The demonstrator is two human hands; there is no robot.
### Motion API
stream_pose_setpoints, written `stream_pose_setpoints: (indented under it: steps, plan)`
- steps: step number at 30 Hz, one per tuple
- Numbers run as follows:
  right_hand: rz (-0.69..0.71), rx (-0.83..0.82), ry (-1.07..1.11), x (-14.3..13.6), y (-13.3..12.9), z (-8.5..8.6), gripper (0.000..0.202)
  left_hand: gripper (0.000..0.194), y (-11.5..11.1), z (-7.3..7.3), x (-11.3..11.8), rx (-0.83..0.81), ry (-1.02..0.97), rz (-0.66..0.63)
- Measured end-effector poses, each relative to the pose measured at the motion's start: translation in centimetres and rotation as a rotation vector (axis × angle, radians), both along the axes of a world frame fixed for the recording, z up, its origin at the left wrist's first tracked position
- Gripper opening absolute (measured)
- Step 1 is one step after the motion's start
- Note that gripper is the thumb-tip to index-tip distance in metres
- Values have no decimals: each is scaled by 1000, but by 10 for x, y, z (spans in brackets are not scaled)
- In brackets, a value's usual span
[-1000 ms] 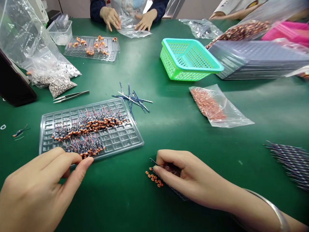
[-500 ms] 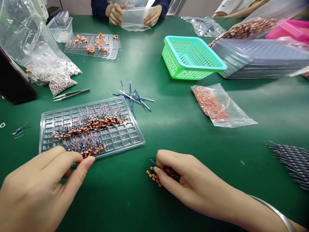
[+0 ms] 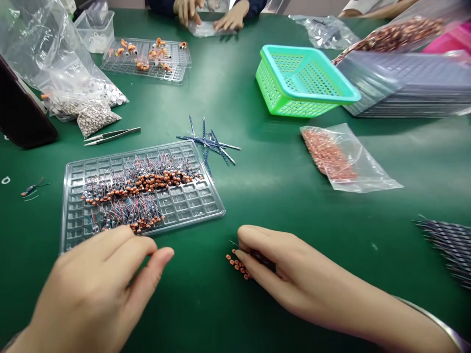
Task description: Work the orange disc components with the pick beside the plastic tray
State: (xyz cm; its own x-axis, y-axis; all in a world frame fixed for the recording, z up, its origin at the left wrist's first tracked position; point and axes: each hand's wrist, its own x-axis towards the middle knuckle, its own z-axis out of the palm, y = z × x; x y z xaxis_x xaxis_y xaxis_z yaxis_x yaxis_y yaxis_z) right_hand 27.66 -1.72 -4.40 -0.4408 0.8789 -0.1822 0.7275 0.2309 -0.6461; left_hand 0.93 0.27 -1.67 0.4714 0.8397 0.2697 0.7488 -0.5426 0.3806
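Observation:
My left hand (image 3: 93,287) hovers at the front edge of the clear tray (image 3: 196,215), fingers curled and thumb beside them, with nothing visible in it. Rows of small orange-tipped parts with thin wires (image 3: 156,181) lie in that tray. My right hand (image 3: 294,274) is closed around a dark tool (image 3: 263,260), mostly hidden in the palm. A thin wire-like tip (image 3: 233,243) sticks out past the fingers. Small orange pieces (image 3: 236,265) lie on the green table beside my right thumb.
Tweezers (image 3: 112,136) and patterned strips (image 3: 209,142) lie behind the tray. Further back stand a green basket (image 3: 274,95) and stacked trays (image 3: 408,88). A bag of orange pieces (image 3: 331,157) is right of centre, dark strips (image 3: 447,247) at far right. Another person's hands (image 3: 233,17) are opposite.
My left hand has moved right and away from the tray's parts, and its pinch has loosened. My right hand has hardly moved. The other person's hands have lowered a clear bag to the table.

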Motion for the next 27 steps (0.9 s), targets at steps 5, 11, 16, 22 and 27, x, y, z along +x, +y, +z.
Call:
stream_pose_setpoints:
  steps: [5,11,16,22,27]
  plan:
    - [-24,-80,133,1,-8,18,28,12,-14,-12,27,-172,-125,-275]
    - [-37,-206,277,-9,-22,19,18,17,-23,-18,43,-421,-236,-379]
    - [-113,-463,486,-16,-19,12,10,19,-25,-16,42,-471,-246,-352]
    - [-236,-550,630,-3,-8,14,22,17,-18,2,26,-352,-141,-273]
    - [-330,-286,393,27,5,8,41,21,6,14,-5,-11,173,66]
